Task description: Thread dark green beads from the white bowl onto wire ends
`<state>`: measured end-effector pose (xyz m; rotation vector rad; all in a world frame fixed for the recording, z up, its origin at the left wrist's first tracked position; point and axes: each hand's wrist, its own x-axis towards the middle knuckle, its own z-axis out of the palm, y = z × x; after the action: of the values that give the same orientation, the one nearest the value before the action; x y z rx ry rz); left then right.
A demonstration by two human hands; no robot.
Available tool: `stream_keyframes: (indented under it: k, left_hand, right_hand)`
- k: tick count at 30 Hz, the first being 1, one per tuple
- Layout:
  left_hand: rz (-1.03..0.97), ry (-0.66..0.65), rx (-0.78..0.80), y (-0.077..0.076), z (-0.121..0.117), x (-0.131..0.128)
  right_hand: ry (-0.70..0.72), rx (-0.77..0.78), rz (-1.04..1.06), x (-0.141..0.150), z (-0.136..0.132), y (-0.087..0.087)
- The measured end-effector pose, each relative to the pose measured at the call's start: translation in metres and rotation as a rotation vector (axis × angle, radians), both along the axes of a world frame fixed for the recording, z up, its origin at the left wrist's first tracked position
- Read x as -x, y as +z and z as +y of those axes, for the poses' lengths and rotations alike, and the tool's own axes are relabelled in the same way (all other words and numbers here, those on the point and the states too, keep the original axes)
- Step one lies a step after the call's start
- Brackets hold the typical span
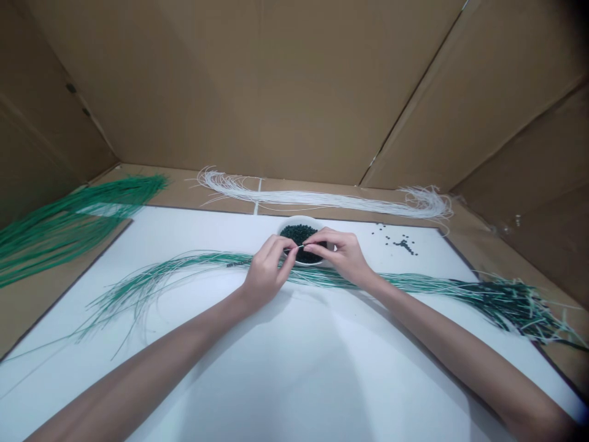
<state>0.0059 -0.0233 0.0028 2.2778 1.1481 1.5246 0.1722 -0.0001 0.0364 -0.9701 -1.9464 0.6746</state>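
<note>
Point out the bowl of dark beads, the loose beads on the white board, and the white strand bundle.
Bowl of dark beads [300, 220]: head view, on the white rim.
Loose dark beads [405, 245]: head view, on the main cluster.
White strand bundle [322, 198]: head view, on its middle.

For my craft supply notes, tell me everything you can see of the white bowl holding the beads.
The white bowl is small and round with a smooth, glazed-ceramic look. It sits upright on a white board, nearly full of dark green beads. The left hand and right hand hide much of its front; whether they touch it is unclear.
</note>
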Motion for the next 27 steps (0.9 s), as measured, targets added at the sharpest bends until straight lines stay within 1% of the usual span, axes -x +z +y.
stream_keyframes:
  k: [10,21,27]
  left_hand:
    - [-0.004,-0.017,0.000,0.0000,0.0002,0.0000]
    - [0.022,-0.035,0.002,-0.0001,0.0011,0.0008]
    - [0.019,-0.032,-0.010,-0.0001,0.0013,0.0010]
  right_hand:
    - [0.021,-0.045,-0.008,0.0002,-0.0017,0.0007]
    - [0.033,-0.270,-0.105,-0.0012,-0.0004,-0.0001]
    - [0.078,-0.376,-0.155,-0.0025,0.0022,-0.0012]
